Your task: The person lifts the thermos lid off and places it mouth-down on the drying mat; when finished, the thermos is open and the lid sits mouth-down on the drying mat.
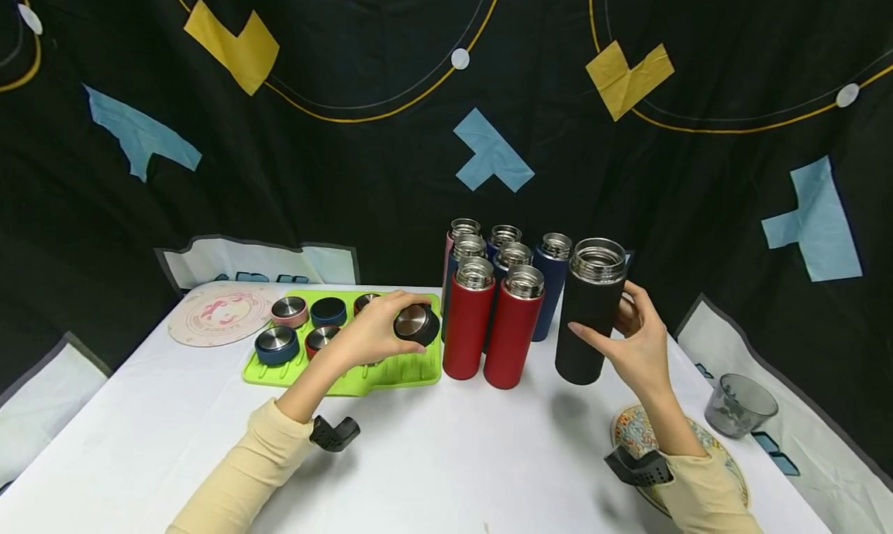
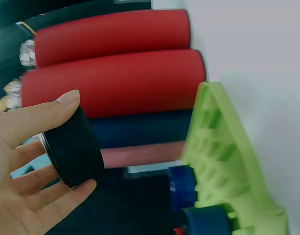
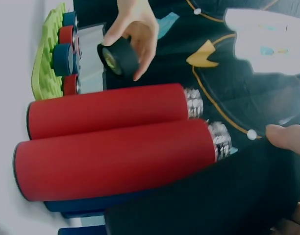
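My left hand (image 1: 373, 329) pinches a black bottle lid (image 1: 413, 323) between thumb and fingers, above the right part of the green drying mat (image 1: 401, 373). In the left wrist view the lid (image 2: 74, 147) shows its dark side and a thin metal rim. My right hand (image 1: 642, 348) grips an upright black bottle (image 1: 586, 325) around its side; its steel mouth is uncovered. The bottle's base hangs above the table, with a shadow below. To its left stand two red bottles (image 1: 469, 332), with several blue bottles (image 1: 551, 286) and a pink one behind them, all lidless.
Several lids, among them a blue lid (image 1: 277, 346) and a pink lid (image 1: 289, 311), sit on the green mat. A round pink mat (image 1: 209, 313) lies at the far left. On the right are a patterned plate (image 1: 631, 429), partly under my forearm, and a glass cup (image 1: 741, 406).
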Action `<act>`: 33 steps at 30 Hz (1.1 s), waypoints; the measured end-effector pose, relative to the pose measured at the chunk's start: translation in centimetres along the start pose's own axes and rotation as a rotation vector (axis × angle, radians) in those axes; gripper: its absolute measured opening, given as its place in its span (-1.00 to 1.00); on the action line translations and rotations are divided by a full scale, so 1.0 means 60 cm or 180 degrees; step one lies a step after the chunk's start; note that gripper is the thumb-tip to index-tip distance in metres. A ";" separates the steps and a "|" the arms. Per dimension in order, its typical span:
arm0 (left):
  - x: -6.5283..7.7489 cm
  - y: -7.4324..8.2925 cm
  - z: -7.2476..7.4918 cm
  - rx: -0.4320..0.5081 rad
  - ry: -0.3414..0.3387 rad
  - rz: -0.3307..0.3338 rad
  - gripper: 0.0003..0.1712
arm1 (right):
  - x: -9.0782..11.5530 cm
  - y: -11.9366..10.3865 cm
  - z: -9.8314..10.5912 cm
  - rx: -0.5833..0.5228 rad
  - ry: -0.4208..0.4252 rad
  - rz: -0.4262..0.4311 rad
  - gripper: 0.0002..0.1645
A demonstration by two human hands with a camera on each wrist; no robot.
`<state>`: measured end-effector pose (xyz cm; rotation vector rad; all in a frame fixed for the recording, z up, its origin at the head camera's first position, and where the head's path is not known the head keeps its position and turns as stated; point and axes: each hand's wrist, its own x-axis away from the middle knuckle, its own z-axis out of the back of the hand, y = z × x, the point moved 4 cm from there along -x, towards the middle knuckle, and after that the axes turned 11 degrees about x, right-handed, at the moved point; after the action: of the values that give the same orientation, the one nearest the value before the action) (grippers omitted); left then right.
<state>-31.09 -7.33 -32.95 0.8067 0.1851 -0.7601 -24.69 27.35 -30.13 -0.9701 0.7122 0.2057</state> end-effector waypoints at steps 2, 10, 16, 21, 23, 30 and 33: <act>-0.006 -0.017 -0.008 -0.0011 -0.0063 0.0032 -0.21 | -0.005 0.011 -0.001 -0.0075 0.0101 -0.0106 -0.17; -0.015 -0.081 -0.041 -0.0026 -0.0318 0.0282 -0.25 | -0.017 0.055 -0.022 -0.0297 0.0361 -0.0544 -0.19; -0.017 -0.102 -0.055 -0.0125 -0.0422 0.0393 -0.24 | -0.021 0.076 -0.037 -0.0435 0.0407 -0.0691 -0.19; -0.020 -0.105 -0.063 -0.0215 -0.0490 0.0399 -0.21 | -0.021 0.090 -0.054 -0.0460 0.0351 -0.0805 -0.18; -0.020 -0.107 -0.066 -0.0222 -0.0502 0.0425 -0.20 | -0.019 0.097 -0.061 -0.0440 0.0327 -0.0849 -0.16; -0.022 -0.121 -0.077 -0.0305 -0.0567 0.0530 -0.18 | -0.012 0.117 -0.083 -0.0419 0.0225 -0.0948 -0.09; -0.023 -0.122 -0.080 -0.0322 -0.0557 0.0552 -0.18 | -0.008 0.109 -0.086 -0.0397 0.0169 -0.0946 -0.07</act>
<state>-36.43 -6.46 -39.95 0.6474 -0.0034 -0.6484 -30.47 26.97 -36.14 -1.1910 0.5999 -0.0373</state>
